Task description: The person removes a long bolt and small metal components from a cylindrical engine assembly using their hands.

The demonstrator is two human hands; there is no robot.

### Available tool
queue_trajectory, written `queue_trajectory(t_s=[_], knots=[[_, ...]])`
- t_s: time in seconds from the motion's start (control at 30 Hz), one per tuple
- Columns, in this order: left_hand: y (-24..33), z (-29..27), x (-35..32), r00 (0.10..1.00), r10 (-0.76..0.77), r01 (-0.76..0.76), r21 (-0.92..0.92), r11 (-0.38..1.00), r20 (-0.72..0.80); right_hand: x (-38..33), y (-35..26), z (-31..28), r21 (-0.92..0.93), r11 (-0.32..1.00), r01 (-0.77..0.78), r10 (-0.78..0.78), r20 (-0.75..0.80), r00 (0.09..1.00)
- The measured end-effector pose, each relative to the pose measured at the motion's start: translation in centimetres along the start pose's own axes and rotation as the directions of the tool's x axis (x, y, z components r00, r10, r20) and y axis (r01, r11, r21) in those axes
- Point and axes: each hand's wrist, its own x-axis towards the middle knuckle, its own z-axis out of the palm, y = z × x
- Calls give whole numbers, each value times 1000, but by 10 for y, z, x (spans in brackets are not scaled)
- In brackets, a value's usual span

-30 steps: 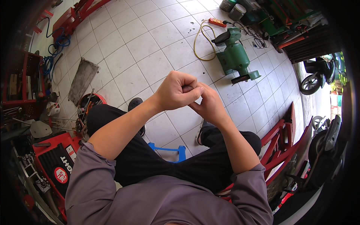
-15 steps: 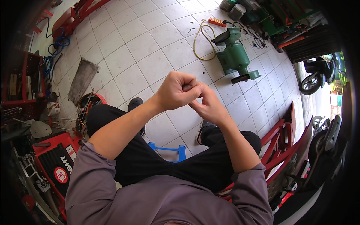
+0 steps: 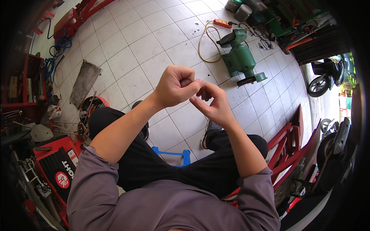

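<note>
Left hand [image 3: 175,86] curled in a loose fist, right hand [image 3: 215,104] half-curled, thumb parted, fingertips meeting or nearly; anything small pinched there, I can't tell! Ahead, nearer the right hand, the green bench grinder [image 3: 243,57] sits toward the right edge of the tiled floor [image 3: 154,42], long axis running away, leaning left; tiles stretch leftward to a grey slab [image 3: 85,81].

The floor tiles [image 3: 133,46] look smooth with a slight gloss, the green grinder [image 3: 243,57] is painted metal with a soft sheen, the shirt [image 3: 169,204] and trousers [image 3: 142,150] are matt cloth, the grey slab [image 3: 85,82] looks rough and dull, and the blue frame [image 3: 186,157] looks like smooth plastic
</note>
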Motion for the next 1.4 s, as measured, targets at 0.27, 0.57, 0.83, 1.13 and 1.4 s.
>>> queue_trajectory(t_s=[0.27,0.57,0.83,1.13,1.4], knots=[[6,12,-6,993,-23,31,-65,997,116,3,0,12,-123,979,160,-152,74,986],[-3,19,-14,980,-37,48,-52,998,197,1,7,16,-1,998,65,-63,196,979],[2,16,-12,977,-82,92,-41,995,198,3,17,12,-170,984,60,-23,210,977],[6,13,-9,978,-131,144,-73,987,163,3,9,6,-299,943,149,-106,154,982],[-6,-1,-5,996,-73,70,56,996,56,-4,-3,0,-12,979,-204,177,543,821]])
